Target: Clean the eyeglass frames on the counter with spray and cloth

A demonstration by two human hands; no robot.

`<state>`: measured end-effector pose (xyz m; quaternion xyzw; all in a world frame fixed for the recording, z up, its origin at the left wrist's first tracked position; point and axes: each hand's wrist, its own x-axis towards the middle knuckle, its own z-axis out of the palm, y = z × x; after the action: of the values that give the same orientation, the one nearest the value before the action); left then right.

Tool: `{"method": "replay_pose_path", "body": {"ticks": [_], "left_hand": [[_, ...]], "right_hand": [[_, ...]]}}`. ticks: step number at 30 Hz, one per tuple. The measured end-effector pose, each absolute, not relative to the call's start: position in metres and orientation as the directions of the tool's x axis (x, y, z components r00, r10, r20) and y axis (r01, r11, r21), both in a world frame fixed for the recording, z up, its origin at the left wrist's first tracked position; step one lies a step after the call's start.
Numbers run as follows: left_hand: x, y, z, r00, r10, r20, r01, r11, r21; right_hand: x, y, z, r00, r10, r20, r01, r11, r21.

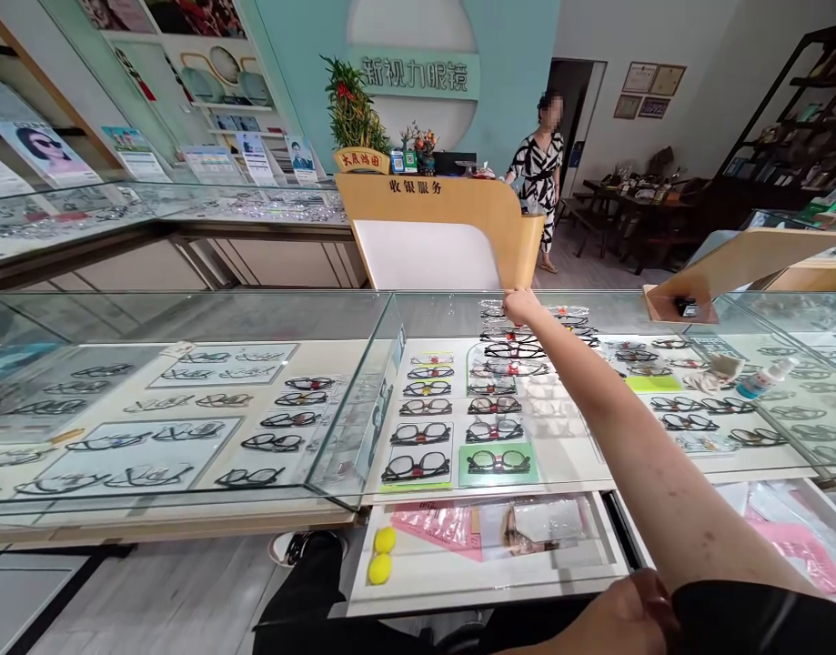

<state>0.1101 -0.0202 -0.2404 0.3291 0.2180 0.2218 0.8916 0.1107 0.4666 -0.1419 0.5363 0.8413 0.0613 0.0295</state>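
Note:
My right arm reaches across the display counter, and my right hand (pixel 522 307) is closed at the far end of a row of eyeglasses (pixel 492 314). Its fingers are on the rearmost pair there and cover part of it. Nearer pairs with dark frames (pixel 513 349) line up toward me, several with small red labels. Low in the view, my left hand (pixel 619 619) is curled closed beside my right sleeve (pixel 751 619); whatever it may hold is hidden. Black-framed eyeglasses (pixel 416 466) and a pair on a green card (pixel 498 462) lie close to the front edge.
An open drawer (pixel 486 587) holds yellow round cases (pixel 379 569) and plastic-wrapped packets (pixel 547 523). A glass case (pixel 349 418) stands left. A spray bottle (pixel 765 377) and a wooden mirror stand (pixel 683 309) are right. A person (pixel 537 177) stands beyond the cashier desk (pixel 424 196).

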Motion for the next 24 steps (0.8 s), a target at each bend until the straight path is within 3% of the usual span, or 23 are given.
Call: {"method": "replay_pose_path", "body": {"ticks": [3, 9, 13, 15, 18, 20, 24], "left_hand": [[0.09, -0.016, -0.227, 0.76, 0.536, -0.368, -0.235, 0.754, 0.613], [0.067, -0.024, -0.223, 0.75, 0.605, -0.267, -0.309, 0.678, 0.667], [0.033, -0.024, -0.198, 0.713, 0.668, -0.215, -0.283, 0.554, 0.783], [0.004, -0.021, -0.176, 0.679, 0.695, -0.237, -0.19, 0.478, 0.858], [-0.045, -0.015, -0.148, 0.571, 0.793, -0.213, 0.089, 0.199, 0.976], [-0.073, -0.012, -0.14, 0.523, 0.833, -0.177, 0.286, 0.024, 0.958], [-0.11, -0.01, -0.141, 0.519, 0.845, -0.13, 0.566, -0.226, 0.793]], "right_hand": [[0.111, 0.468, -0.141, -0.403, 0.915, 0.02, 0.911, 0.399, 0.103], [0.11, 0.455, -0.125, -0.365, 0.93, 0.05, 0.931, 0.365, 0.006], [0.122, 0.423, -0.101, -0.354, 0.924, 0.147, 0.929, 0.366, -0.062], [0.133, 0.398, -0.089, -0.368, 0.91, 0.19, 0.918, 0.388, -0.085], [0.155, 0.346, -0.078, -0.435, 0.867, 0.243, 0.872, 0.473, -0.127], [0.171, 0.305, -0.077, -0.49, 0.827, 0.273, 0.826, 0.542, -0.158], [0.21, 0.214, -0.089, -0.595, 0.769, 0.235, 0.746, 0.637, -0.196]]}}
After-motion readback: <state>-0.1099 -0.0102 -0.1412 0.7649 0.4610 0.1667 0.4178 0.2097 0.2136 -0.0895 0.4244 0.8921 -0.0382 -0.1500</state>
